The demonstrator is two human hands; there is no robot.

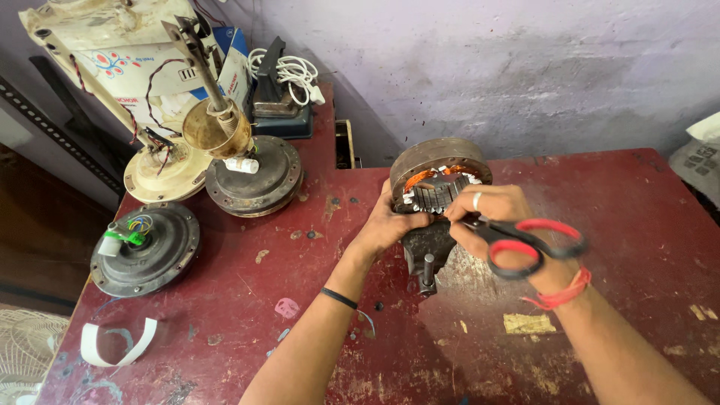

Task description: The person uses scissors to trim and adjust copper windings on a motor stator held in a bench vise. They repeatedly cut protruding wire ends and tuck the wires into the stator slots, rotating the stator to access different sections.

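Worn red bench [615, 225]. Our left hand [386, 225] fingers clasp stator [439, 180] in vise [426, 251]; right hand [487, 217] fingers grip scissors [525, 240], blades at windings. Winding ties still on, trimming appears unfinished.

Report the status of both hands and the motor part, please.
Left hand grips the motor stator at its side. Right hand holds red-handled scissors against its windings. Stator sits on a bench vise; nothing blocks.

Scuffed red table [645, 225] against pale purple wall [525, 67]
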